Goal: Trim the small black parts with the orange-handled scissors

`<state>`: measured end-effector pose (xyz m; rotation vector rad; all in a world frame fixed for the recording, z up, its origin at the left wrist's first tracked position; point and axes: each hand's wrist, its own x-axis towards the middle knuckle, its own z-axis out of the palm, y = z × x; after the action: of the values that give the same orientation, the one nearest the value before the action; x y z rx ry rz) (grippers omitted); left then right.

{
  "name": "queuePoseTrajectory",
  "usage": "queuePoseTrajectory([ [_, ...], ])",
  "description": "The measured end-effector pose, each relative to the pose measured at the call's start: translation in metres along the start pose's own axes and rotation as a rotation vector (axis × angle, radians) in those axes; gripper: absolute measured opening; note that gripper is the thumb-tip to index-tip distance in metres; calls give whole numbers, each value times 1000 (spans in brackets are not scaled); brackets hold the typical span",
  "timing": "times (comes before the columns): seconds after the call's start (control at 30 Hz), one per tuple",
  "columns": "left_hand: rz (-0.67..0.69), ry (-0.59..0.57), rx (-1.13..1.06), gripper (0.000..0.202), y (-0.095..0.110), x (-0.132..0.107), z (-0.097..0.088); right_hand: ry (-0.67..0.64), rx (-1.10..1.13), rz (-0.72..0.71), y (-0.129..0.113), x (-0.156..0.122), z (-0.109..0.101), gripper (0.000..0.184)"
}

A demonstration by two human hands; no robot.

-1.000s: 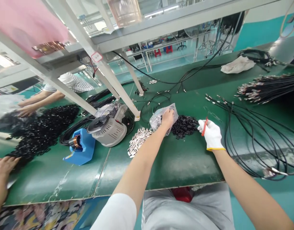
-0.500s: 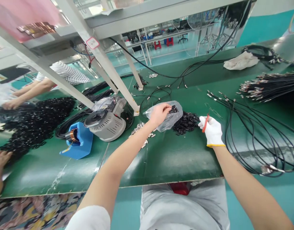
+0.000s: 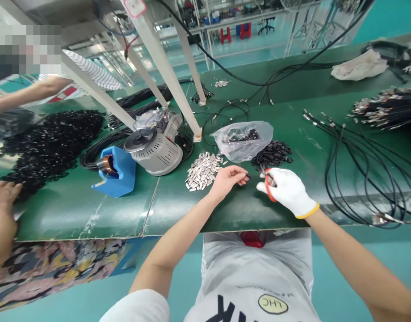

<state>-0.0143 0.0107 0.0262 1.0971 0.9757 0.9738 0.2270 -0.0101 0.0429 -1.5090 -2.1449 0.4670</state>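
My bare left hand (image 3: 228, 179) hovers over the green bench near its front edge, fingers pinched on a small black part (image 3: 247, 176). My right hand (image 3: 286, 191) wears a white glove and is closed round a red-handled tool (image 3: 268, 188), close beside the left fingertips. Just behind both hands lies a pile of small black parts (image 3: 271, 154). A clear plastic bag (image 3: 243, 140) with more black parts rests behind that. A heap of small silver metal pieces (image 3: 202, 170) lies left of my left hand.
A grey round machine (image 3: 155, 151) and a blue tape holder (image 3: 115, 171) stand at left. Black cables (image 3: 362, 167) loop across the right side, with a bundle (image 3: 386, 112) further back. A co-worker's hand (image 3: 2, 214) and a big heap of black parts (image 3: 48, 145) are at far left.
My left hand has let go of the plastic bag and come back toward me with a small black part. My right hand moved left and nearer, meeting it.
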Motion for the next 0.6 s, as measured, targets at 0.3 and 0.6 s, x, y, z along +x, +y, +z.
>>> queuePoseTrajectory([
  [0.3, 1, 32, -35, 29, -22, -2, -11, -169, -485, -67, -24, -5, 3, 59],
  [0.6, -27, -5, -37, 30, -21, -4, -12, -217, -572, -77, -30, 2, 7, 60],
])
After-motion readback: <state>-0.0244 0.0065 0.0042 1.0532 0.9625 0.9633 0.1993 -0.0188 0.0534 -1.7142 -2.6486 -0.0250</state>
